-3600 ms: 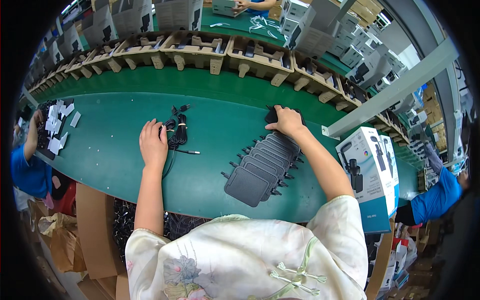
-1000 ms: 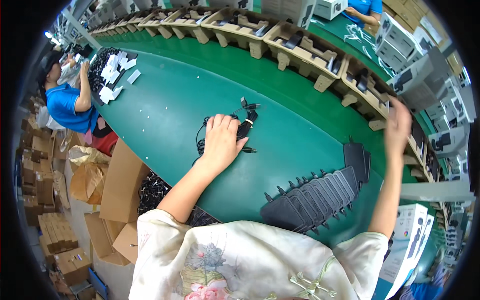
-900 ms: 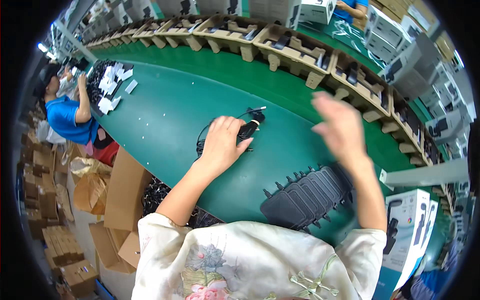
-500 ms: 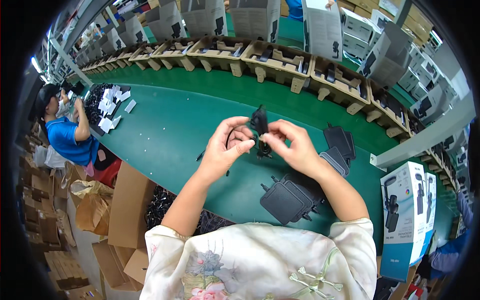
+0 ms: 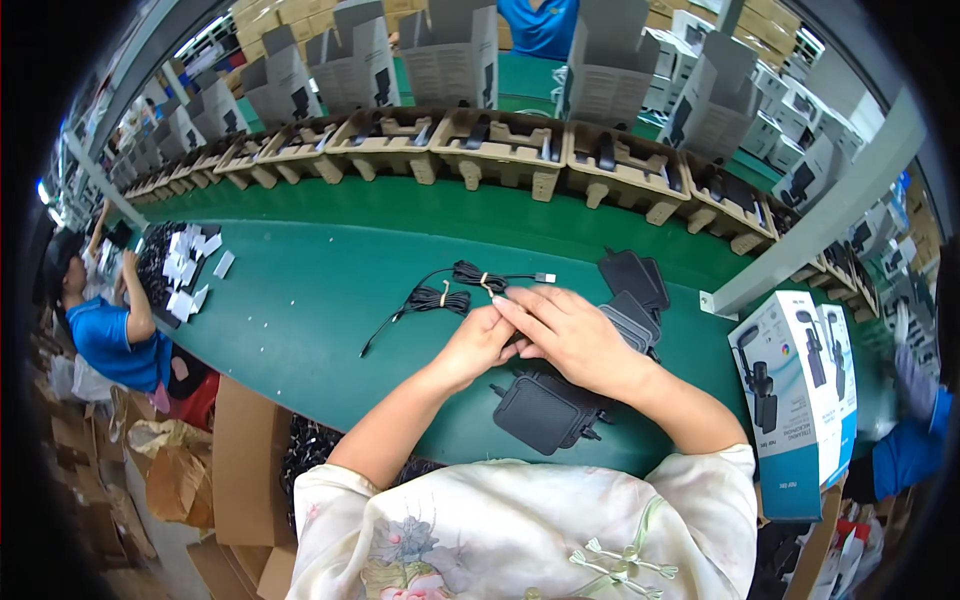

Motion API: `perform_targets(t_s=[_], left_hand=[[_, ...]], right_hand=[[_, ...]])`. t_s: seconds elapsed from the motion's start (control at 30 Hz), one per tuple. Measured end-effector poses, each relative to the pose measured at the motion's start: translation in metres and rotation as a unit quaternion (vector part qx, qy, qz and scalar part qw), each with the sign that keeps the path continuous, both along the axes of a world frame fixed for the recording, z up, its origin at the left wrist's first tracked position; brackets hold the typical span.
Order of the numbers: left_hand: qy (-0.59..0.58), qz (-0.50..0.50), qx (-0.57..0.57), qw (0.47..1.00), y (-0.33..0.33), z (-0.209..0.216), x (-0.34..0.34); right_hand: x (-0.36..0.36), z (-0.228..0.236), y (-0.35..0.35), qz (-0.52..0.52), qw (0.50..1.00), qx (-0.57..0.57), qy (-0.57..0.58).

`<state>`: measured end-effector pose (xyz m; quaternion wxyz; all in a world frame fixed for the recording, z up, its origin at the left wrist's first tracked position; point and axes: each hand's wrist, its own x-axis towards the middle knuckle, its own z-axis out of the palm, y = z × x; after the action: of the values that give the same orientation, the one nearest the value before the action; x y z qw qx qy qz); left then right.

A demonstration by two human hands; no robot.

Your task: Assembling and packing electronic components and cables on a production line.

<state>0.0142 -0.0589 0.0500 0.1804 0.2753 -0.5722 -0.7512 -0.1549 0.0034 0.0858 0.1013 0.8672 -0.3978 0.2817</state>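
My hands meet above the middle of the green bench. My left hand (image 5: pixel 474 346) is closed, its fingertips tucked under the other hand. My right hand (image 5: pixel 578 338) lies across them with its fingers pressed together; whatever is between the hands is hidden. Just beyond them lies a black USB cable (image 5: pixel 448 298), bundled with ties, its plug end pointing right. Close below my hands is a stack of black, rounded-square mesh panels (image 5: pixel 545 412) with small side pegs. Similar panels (image 5: pixel 632 280) lie beyond my right hand, one partly covered by it.
A row of brown moulded trays (image 5: pixel 498 140) with open grey boxes runs along the far side. A metal post (image 5: pixel 800 215) and printed cartons (image 5: pixel 790 390) stand at right. At far left a person in blue (image 5: pixel 120 335) sits near white papers (image 5: pixel 188 265) and black cables.
The cable bundle has left my hands and lies on the bench. My hands have come together, lower and nearer the mesh panels. The whole view has shifted slightly.
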Motion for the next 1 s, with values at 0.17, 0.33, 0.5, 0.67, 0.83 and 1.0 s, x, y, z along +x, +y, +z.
perform_targets(t_s=[0.17, 0.33, 0.5, 0.67, 0.83, 1.0], left_hand=[[-0.007, -0.073, 0.023, 0.997, 0.000, 0.000, -0.013], [0.092, 0.062, 0.015, 0.994, -0.010, -0.011, -0.006], [-0.165, 0.203, -0.562, 0.785, -0.043, -0.048, 0.033], [-0.243, 0.148, -0.612, 0.738, -0.046, -0.060, 0.043], [-0.271, 0.147, -0.609, 0.731, -0.050, -0.060, 0.044], [-0.266, 0.145, -0.606, 0.736, -0.055, -0.061, 0.047]], right_hand=[[-0.021, -0.002, 0.015, -0.094, 0.985, 0.137, 0.046], [-0.076, 0.026, -0.014, -0.166, 0.982, 0.084, 0.027], [-0.192, 0.051, -0.057, -0.445, 0.889, -0.098, 0.039], [-0.279, 0.046, -0.094, -0.576, 0.792, -0.126, 0.162], [-0.311, 0.017, -0.125, -0.578, 0.790, -0.042, 0.199], [-0.316, 0.010, -0.139, -0.622, 0.736, 0.044, 0.262]])
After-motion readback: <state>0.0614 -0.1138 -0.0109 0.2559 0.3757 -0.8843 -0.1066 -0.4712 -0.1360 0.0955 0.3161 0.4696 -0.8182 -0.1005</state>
